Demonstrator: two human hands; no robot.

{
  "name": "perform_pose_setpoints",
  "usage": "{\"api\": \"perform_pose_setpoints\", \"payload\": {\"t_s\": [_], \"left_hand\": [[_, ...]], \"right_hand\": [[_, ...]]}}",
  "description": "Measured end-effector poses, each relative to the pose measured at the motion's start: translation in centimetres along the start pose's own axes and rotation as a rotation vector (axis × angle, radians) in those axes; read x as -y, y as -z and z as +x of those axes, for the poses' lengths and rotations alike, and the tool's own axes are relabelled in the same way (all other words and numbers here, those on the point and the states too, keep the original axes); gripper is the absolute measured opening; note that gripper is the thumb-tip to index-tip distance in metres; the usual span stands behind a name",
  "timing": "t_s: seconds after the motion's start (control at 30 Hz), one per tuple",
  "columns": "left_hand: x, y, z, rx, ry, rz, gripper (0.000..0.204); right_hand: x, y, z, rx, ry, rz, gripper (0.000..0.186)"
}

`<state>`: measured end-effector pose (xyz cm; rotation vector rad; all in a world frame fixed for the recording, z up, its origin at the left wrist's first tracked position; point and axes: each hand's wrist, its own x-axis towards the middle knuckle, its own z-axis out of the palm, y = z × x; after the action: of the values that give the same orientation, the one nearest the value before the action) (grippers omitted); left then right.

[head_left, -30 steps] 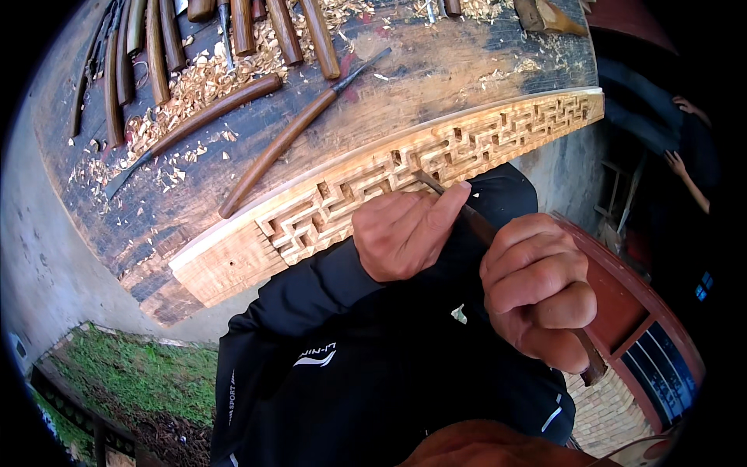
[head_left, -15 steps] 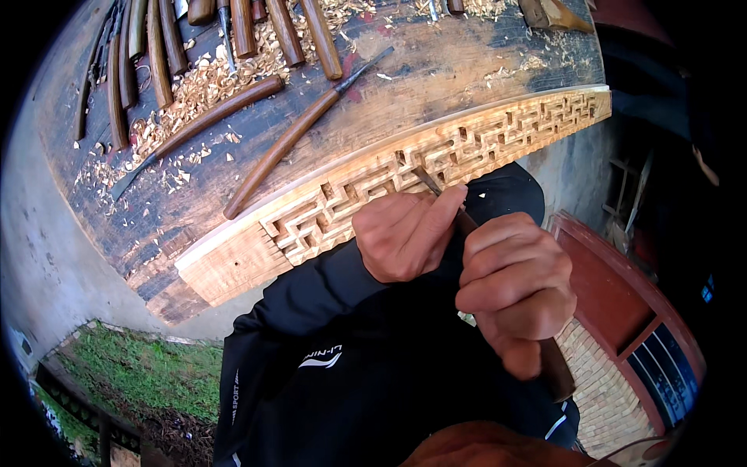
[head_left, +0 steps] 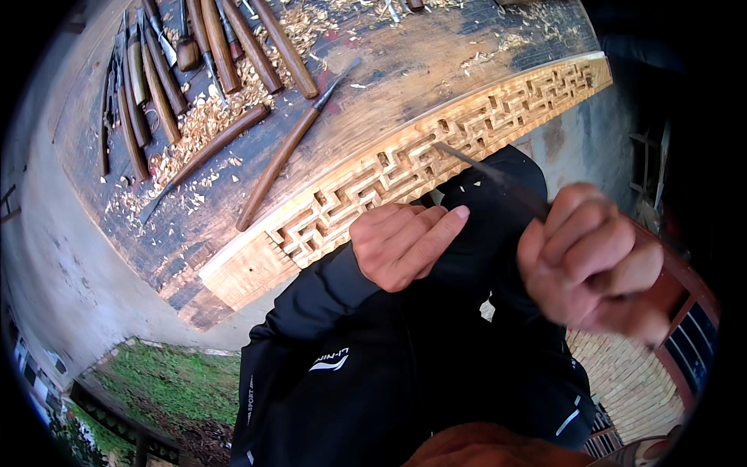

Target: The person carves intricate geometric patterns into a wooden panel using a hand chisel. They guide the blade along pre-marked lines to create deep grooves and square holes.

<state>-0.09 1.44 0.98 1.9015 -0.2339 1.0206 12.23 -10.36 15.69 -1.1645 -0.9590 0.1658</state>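
A long pale wooden board [head_left: 243,272], carved with a maze-like fret pattern, lies along the near side of the workbench. My right hand [head_left: 595,265], smeared by motion, grips a chisel [head_left: 492,173] by its dark handle. The blade slants up and left, its tip over the carving near the board's middle; whether it touches cannot be told. My left hand [head_left: 408,245] is by the board's near edge, apart from the chisel. Its index finger is stretched out and its other fingers are loosely bent; nothing shows in it, though its palm is hidden.
On the workbench [head_left: 405,93], a wooden-handled chisel [head_left: 284,159] lies just beyond the board, with a second chisel [head_left: 214,152] to its left. Several more tools [head_left: 159,86] fan out at the far left among wood shavings [head_left: 206,124]. Below are grass [head_left: 163,381] and brick paving [head_left: 615,373].
My right hand has moved right and slightly up with the chisel, drawing it out of my left hand's fingers. My left hand stays by the board's edge. The whole view has shifted slightly.
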Motion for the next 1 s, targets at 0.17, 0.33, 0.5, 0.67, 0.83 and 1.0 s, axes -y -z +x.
{"api": "perform_pose_setpoints", "payload": {"t_s": [0.17, 0.33, 0.5, 0.67, 0.83, 1.0], "left_hand": [[-1.2, 1.9, -0.2, 0.179, 0.032, 0.119, 0.053], [-2.2, 3.4, -0.4, 0.191, 0.087, 0.178, 0.055], [-2.4, 4.3, -1.0, 0.257, 0.139, 0.25, 0.057], [-2.5, 3.5, -0.2, 0.254, 0.121, 0.29, 0.053], [-2.2, 3.0, 0.3, 0.242, 0.108, 0.3, 0.051], [-1.8, 3.3, 0.0, 0.238, 0.167, 0.28, 0.049]], "right_hand": [[-3.1, 3.8, 5.2, -0.305, -0.218, 0.232, 0.061], [-9.9, 6.2, 7.0, -0.642, -0.493, 0.335, 0.057], [-11.7, 7.4, 6.8, -0.681, -0.496, 0.428, 0.056], [-13.5, 8.4, 6.6, -0.632, -0.617, 0.415, 0.056], [-14.2, 8.4, 6.8, -0.62, -0.672, 0.412, 0.052], [-11.8, 7.4, 7.2, -0.594, -0.528, 0.479, 0.049]]}}
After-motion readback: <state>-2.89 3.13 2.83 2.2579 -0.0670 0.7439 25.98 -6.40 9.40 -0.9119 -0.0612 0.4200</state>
